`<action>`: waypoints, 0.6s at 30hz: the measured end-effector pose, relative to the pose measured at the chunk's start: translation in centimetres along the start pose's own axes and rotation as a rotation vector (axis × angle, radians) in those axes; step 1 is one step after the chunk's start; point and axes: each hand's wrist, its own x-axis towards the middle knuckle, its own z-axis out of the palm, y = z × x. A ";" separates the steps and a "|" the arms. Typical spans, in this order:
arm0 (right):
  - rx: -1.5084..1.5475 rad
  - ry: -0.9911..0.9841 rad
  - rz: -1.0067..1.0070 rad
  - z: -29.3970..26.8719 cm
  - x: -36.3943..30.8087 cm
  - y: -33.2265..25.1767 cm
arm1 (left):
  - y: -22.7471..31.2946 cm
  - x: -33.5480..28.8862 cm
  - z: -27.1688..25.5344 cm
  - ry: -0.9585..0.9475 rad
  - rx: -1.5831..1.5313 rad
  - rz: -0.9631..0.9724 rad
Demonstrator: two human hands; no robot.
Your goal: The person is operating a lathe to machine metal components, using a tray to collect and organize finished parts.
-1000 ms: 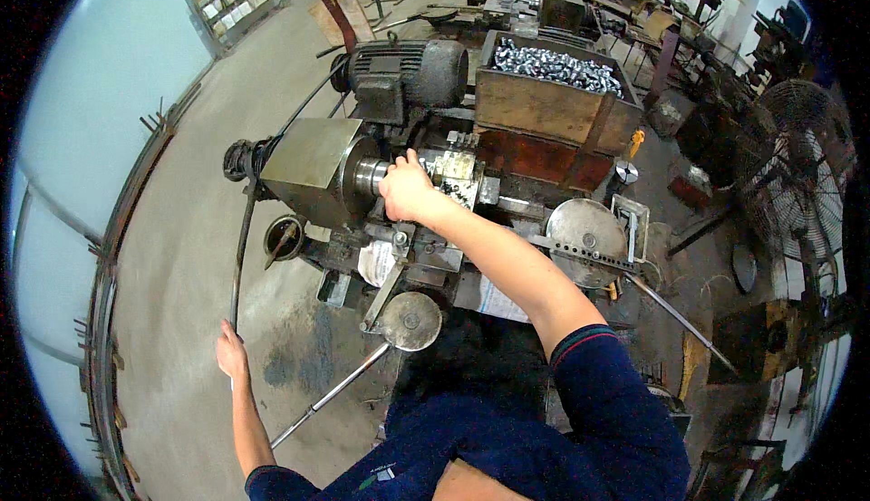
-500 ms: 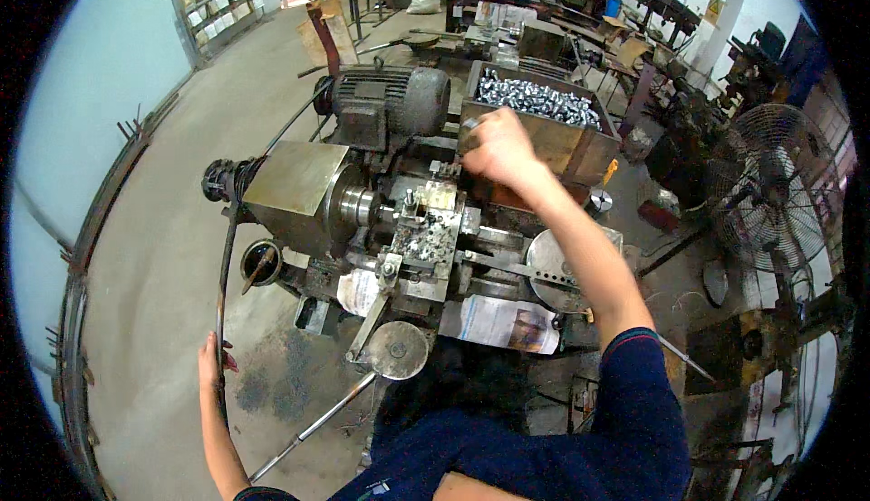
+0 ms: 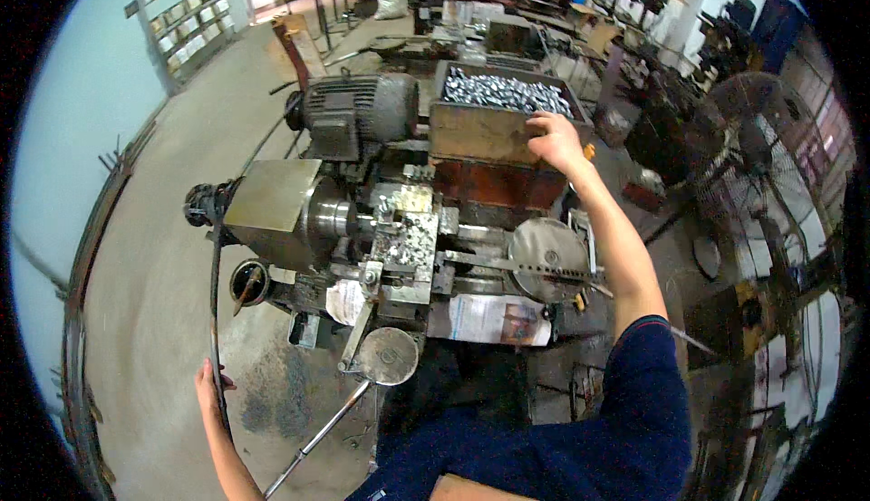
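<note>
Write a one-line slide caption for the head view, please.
Right hand by a box of shiny metal parts, left hand at the long dark rod beside the machine.

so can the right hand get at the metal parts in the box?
Probably yes: the right hand appears close to the near rim of the box, whose top is open; nothing covers the metal parts.

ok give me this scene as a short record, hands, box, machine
left hand: at the long dark rod, grip unclear
right hand: by the front wall of the brown rectangular box, contact unclear
box contents: heaped shiny silver metal pieces
machine: boxy metal housing, silver cylindrical spindle
behind housing: dark grey ribbed motor
</note>
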 end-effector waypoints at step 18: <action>-0.358 -0.452 1.241 -19.4 -65.5 5.8 | -2.5 2.9 11.4 -0.366 0.312 -0.146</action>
